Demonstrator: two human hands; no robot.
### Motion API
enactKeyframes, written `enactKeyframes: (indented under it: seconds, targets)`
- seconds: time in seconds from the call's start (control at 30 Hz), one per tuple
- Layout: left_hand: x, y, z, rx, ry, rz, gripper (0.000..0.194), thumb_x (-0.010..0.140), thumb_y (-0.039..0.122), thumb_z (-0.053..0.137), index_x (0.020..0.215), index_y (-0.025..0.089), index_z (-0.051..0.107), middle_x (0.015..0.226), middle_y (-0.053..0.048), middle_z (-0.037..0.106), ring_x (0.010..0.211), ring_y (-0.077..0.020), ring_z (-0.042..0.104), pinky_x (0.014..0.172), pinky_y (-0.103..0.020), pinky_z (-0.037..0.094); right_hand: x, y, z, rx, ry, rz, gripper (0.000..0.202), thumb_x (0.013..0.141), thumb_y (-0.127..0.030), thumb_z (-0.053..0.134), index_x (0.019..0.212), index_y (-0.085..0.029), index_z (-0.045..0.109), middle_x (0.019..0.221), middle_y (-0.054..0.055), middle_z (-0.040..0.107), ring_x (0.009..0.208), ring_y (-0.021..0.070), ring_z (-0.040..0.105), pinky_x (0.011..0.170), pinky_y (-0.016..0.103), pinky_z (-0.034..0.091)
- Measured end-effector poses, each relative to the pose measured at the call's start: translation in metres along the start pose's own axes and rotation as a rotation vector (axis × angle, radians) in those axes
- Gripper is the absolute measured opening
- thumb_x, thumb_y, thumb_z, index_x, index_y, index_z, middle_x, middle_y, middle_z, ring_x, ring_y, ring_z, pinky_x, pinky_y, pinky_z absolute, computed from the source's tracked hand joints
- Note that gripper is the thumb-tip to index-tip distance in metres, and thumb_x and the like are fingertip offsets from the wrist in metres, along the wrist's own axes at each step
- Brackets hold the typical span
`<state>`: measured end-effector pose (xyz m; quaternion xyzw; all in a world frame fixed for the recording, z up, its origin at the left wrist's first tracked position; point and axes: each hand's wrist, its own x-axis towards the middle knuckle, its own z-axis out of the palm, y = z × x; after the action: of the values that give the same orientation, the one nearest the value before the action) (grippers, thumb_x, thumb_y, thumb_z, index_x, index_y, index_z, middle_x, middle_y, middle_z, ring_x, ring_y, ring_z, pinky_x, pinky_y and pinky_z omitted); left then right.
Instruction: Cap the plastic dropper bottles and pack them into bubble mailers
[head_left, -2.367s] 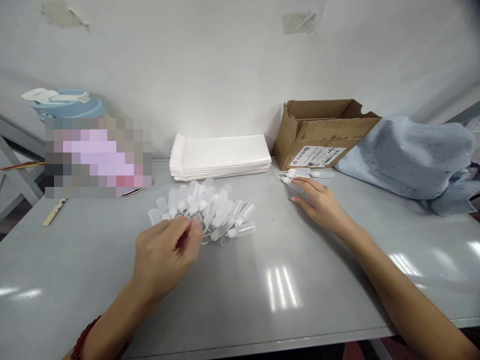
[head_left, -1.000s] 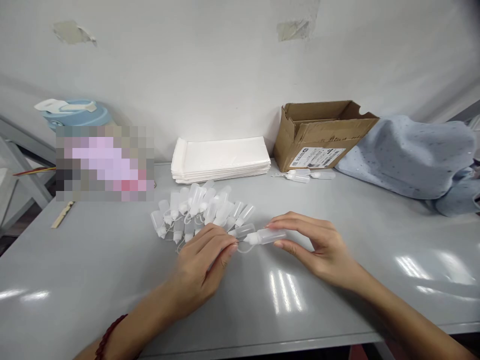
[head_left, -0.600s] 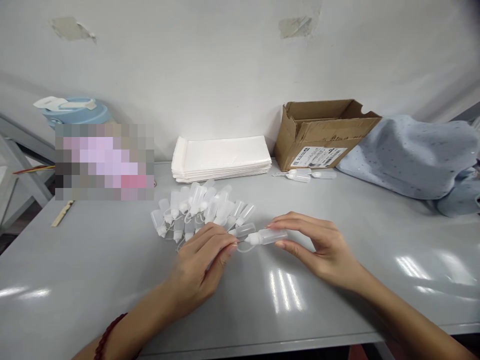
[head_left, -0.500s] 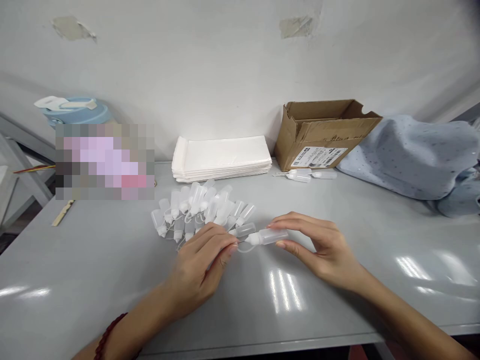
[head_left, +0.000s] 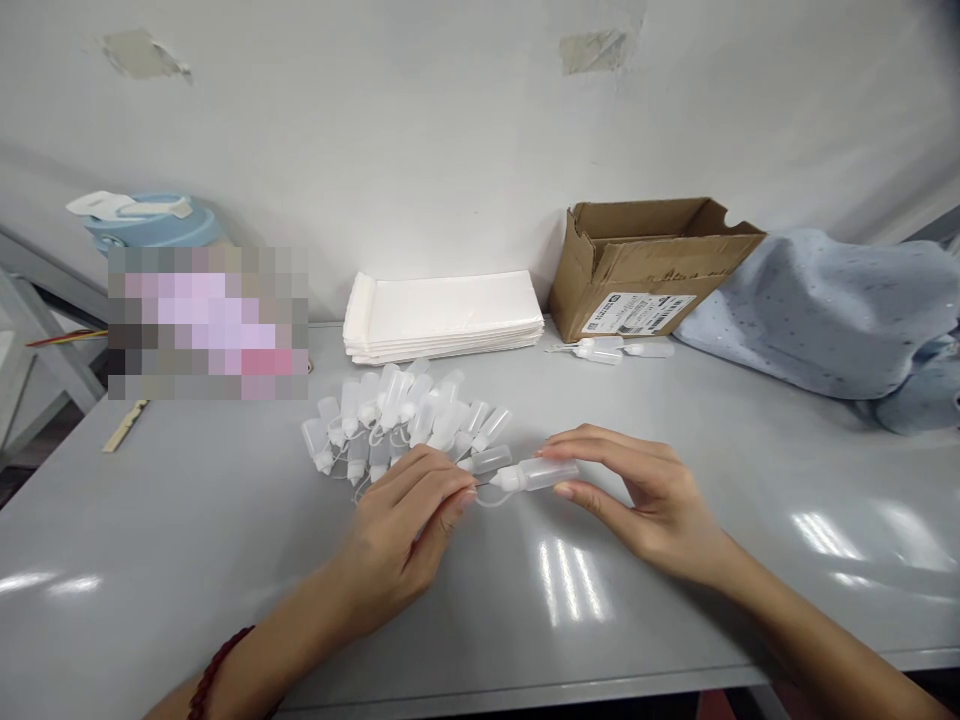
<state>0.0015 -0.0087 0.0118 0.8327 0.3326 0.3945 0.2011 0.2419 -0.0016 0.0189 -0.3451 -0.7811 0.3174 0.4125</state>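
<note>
My right hand holds a small translucent needle-tip bottle by its base end, between thumb and fingers. The bottle lies nearly level, its white nozzle and thin metal needle pointing left. My left hand is closed in a pinch at the needle's end. A white strap loops from the bottle's neck into those left fingers, which hide most of the cap. Just behind the hands lies a pile of similar small bottles with strap caps, partly covered by my left hand.
White paper envelopes are stacked against the wall. An open cardboard box stands to their right, with several small needle bottles before it. Blue speckled fabric lies at the right, and a blue-lidded container at the left.
Almost nothing differs. The bottle and my right hand have shifted very slightly to the right; my left hand keeps its pinch.
</note>
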Motion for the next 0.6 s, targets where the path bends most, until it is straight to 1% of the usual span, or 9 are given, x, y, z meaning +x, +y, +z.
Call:
enactKeyframes:
  seconds: [0.27,0.5,0.6]
  targets:
    - [-0.0010,-0.0027,0.0021,0.017,-0.012,0.027,0.018,0.089,0.005,0.047,0.097,0.017,0.057,0.081,-0.004,0.061,0.076,-0.0155,0.055,0.068,-0.031,0.049,-0.0002,-0.0045,0.0000,-0.073,-0.013,-0.042,0.030,0.087,-0.012,0.056,0.115,-0.022,0.062,0.099,0.007,0.068,0.089,0.0194,0.065,0.074,0.034,0.055]
    - [-0.0010,-0.0045,0.0054,0.049,-0.036,0.075,0.020,0.086,0.001,0.048,0.097,0.015,0.057,0.080,-0.005,0.062,0.078,-0.0170,0.055,0.071,-0.033,0.049,-0.0026,-0.0081,0.0051,-0.131,-0.001,-0.138,0.032,0.085,-0.004,0.054,0.114,-0.014,0.061,0.097,0.011,0.065,0.084,0.0188,0.062,0.069,0.032,0.055]
    - [-0.0016,-0.0073,0.0068,0.077,-0.035,0.107,0.020,0.086,0.001,0.048,0.098,0.015,0.057,0.080,-0.005,0.062,0.077,-0.0176,0.056,0.071,-0.034,0.050,-0.0032,-0.0081,0.0093,-0.149,0.002,-0.159,0.032,0.085,-0.004,0.052,0.114,-0.013,0.061,0.095,0.012,0.065,0.083,0.0198,0.062,0.067,0.033,0.055]
